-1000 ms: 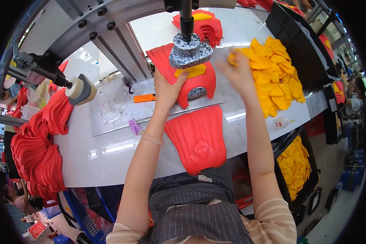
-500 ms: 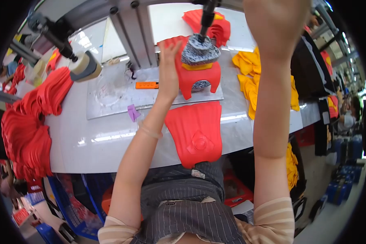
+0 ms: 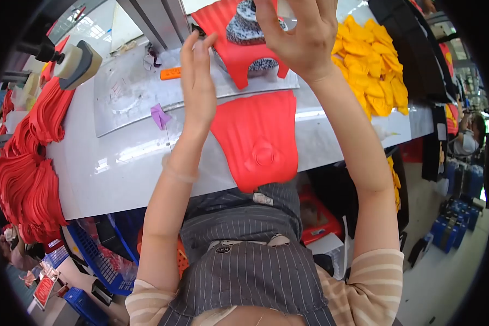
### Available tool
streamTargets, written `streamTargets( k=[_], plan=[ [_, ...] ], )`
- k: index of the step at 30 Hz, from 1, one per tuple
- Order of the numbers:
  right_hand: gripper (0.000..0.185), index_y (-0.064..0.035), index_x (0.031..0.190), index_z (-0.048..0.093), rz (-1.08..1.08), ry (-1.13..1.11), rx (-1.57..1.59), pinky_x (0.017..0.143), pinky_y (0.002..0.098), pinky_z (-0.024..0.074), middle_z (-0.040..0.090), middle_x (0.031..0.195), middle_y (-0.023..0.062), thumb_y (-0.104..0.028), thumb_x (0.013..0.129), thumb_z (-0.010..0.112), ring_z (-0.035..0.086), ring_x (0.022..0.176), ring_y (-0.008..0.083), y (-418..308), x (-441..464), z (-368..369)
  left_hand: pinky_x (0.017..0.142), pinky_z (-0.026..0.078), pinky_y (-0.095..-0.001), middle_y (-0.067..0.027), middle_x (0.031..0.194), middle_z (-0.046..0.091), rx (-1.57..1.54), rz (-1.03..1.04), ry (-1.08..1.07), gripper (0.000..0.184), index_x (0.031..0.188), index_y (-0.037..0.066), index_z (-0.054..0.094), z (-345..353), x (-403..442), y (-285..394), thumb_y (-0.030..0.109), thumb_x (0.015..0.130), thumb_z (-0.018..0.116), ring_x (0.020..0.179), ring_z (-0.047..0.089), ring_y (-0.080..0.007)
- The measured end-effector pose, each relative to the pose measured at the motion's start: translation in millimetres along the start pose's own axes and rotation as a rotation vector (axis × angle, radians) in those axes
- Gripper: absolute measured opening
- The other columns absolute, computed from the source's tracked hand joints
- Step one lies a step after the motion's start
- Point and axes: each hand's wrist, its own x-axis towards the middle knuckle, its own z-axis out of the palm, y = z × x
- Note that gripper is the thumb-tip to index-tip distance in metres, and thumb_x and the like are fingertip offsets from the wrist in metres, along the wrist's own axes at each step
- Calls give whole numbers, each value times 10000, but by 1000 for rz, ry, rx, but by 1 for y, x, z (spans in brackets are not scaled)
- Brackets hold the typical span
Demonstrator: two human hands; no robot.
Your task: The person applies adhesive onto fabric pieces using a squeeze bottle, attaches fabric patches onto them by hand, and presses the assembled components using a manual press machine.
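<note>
Near the top, a red molded piece (image 3: 231,57) lies over a speckled form on the metal plate, with a speckled pad (image 3: 244,27) on it. My left hand (image 3: 199,81) is raised just left of that piece, fingers apart and holding nothing. My right hand (image 3: 304,41) is up in front of the piece's right side, empty, thumb and fingers spread; its fingertips are cut off by the frame's top. A second red piece (image 3: 261,138) with a round raised mark lies flat on the table nearer my body.
Yellow pieces (image 3: 372,65) are heaped at the right, beside a black bin. Stacks of red pieces (image 3: 27,185) hang at the table's left edge. An orange strip (image 3: 170,73), a purple scrap (image 3: 160,116) and a second pad (image 3: 80,65) are to the left.
My right hand went from the yellow heap up to the top, then came down near the red piece. My left hand let go of that piece. The speckled pad came down onto it.
</note>
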Motion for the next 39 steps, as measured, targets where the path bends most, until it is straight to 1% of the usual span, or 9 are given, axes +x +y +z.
streamTargets(
  k=[3, 6, 10, 12, 16, 23, 26, 34, 39],
  plan=[
    [367, -36, 1120, 524, 134, 40, 40, 1001, 362, 375, 550, 1240, 165, 12, 776, 645, 485, 1208, 308, -16, -27, -5, 998, 367, -341, -136, 1276, 517, -41, -129, -14, 429, 1333, 4, 363, -24, -56, 3, 133, 951, 508, 1185, 484, -203],
    [428, 18, 1182, 486, 456, -280, 51, 942, 331, 414, 529, 1218, 160, -102, 821, 682, 511, 1128, 247, -63, -73, -65, 1015, 369, -362, -160, 1309, 485, -101, -428, -66, 452, 1355, 6, 353, -49, -118, 14, 95, 938, 504, 1217, 466, -230],
    [610, -20, 1190, 520, 1093, -553, 221, 984, 429, 384, 508, 1269, 178, -146, 675, 822, 470, 1199, 352, -144, -119, -132, 1042, 358, -390, -187, 1369, 438, -258, -745, -198, 520, 1415, 3, 281, -68, -170, 39, 122, 948, 476, 1263, 442, -262],
    [776, -52, 1244, 500, 1059, -717, 290, 1011, 455, 365, 474, 1317, 204, -256, 593, 869, 430, 1247, 389, -168, -115, -140, 1052, 345, -399, -199, 1384, 418, -368, -863, -218, 561, 1433, 1, 244, -68, -172, 55, 140, 944, 479, 1267, 436, -272],
    [652, -88, 1190, 593, 990, -872, 216, 995, 419, 386, 491, 1343, 188, -244, 604, 833, 440, 1272, 354, -186, -130, -150, 1068, 321, -405, -208, 1389, 410, -431, -932, -196, 624, 1441, -8, 218, -64, -175, 69, 200, 928, 506, 1272, 430, -284],
    [570, -19, 1131, 604, 981, -799, 286, 951, 390, 439, 561, 1262, 208, -270, 663, 810, 535, 1183, 367, -176, -113, -158, 997, 395, -344, -161, 1311, 497, -850, -1005, -252, 545, 1378, -16, 339, -44, -157, 51, 111, 903, 573, 1190, 503, -207],
    [548, -14, 1117, 603, 969, -758, 294, 925, 370, 451, 569, 1248, 208, -291, 688, 803, 555, 1148, 353, -173, -121, -163, 948, 434, -316, -127, 1199, 583, -713, -1019, -287, 407, 1262, -27, 466, -27, -151, 26, 77, 891, 599, 1096, 569, -183],
    [475, 9, 1193, 400, 1423, 183, -561, 907, 301, 401, 536, 1141, 119, -35, 827, 700, 512, 1008, 166, -100, -210, -241, 985, 420, -341, -109, 1228, 574, -596, -1057, -282, 422, 1263, -21, 462, -18, -145, 5, 62, 878, 614, 1138, 551, -182],
    [393, 23, 1184, 458, 1549, 111, -257, 875, 261, 446, 601, 1118, 116, -26, 854, 664, 571, 998, 153, -48, -240, -268, 968, 433, -329, -106, 1217, 580, -551, -1022, -261, 437, 1256, -11, 472, -18, -148, 8, 47, 857, 641, 1120, 559, -172]
  ],
)
